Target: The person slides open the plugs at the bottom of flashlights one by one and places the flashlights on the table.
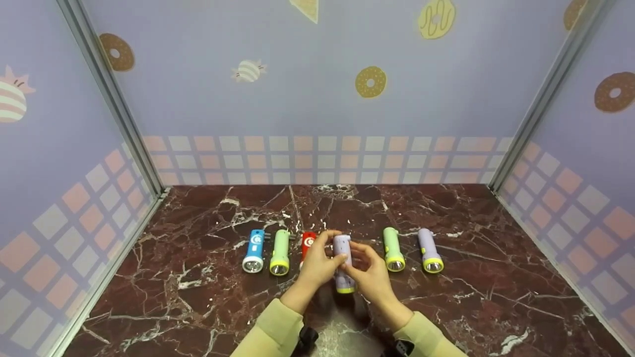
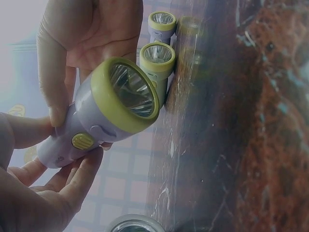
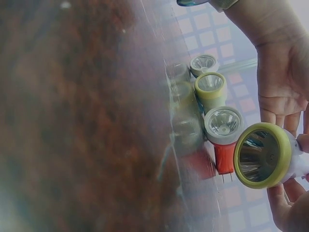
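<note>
A purple flashlight [image 1: 343,244] with a yellow-green rim is held in both hands over the middle of the table, its lens end toward the person. My left hand [image 1: 315,265] grips it from the left, thumb on the body and fingers curled behind. From the other side my right hand [image 1: 372,275] holds it the same way, the thumbs close together. In the left wrist view the flashlight [image 2: 84,113] shows its yellow switch, with a thumb from each hand on the body. A red flashlight [image 1: 308,240] is partly covered by the left hand; its two metal prongs show in the right wrist view.
Left of the hands lie a blue flashlight [image 1: 255,248] and a green flashlight [image 1: 281,250]. To the right are another green flashlight [image 1: 392,246] and a second purple flashlight [image 1: 428,245]. The dark red marbled table [image 1: 198,317] is bounded by patterned panels [image 1: 317,114] at back and sides.
</note>
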Demonstrator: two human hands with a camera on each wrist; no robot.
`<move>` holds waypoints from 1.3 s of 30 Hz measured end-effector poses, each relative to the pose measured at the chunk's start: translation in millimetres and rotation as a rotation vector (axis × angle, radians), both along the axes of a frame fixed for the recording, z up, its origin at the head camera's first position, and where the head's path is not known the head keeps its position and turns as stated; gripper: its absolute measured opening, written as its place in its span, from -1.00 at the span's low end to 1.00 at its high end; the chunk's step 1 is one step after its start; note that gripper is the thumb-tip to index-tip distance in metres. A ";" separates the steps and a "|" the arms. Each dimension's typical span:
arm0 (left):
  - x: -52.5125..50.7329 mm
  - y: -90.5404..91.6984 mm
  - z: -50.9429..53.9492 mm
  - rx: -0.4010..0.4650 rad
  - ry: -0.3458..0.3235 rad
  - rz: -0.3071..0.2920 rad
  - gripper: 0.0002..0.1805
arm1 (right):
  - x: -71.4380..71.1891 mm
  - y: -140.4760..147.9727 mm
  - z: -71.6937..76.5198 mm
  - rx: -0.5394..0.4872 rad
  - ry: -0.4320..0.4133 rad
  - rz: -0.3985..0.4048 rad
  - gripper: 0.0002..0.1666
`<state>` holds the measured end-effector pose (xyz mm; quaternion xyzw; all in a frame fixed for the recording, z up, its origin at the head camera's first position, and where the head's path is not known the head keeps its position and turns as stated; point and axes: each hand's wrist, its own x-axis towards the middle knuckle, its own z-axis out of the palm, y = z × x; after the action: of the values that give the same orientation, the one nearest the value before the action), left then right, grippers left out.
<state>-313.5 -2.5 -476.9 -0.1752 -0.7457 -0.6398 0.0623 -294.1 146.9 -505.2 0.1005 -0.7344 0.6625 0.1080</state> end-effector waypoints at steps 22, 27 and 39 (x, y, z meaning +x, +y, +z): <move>0.7 0.3 1.1 -0.048 -0.004 0.016 -0.46 | 2.6 -0.9 2.7 -0.010 -0.013 0.018 -0.40; 0.6 0.3 1.2 -0.046 -0.007 0.016 -0.45 | 1.4 -0.8 1.5 0.004 -0.017 0.016 -0.40; 0.9 0.6 2.2 -0.054 -0.022 0.023 -0.45 | 2.4 0.2 1.9 0.027 -0.001 0.021 -0.41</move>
<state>-312.6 -1.8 -474.7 -0.1613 -0.7652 -0.6207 0.0568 -291.7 147.1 -503.3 0.1091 -0.7424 0.6535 0.0994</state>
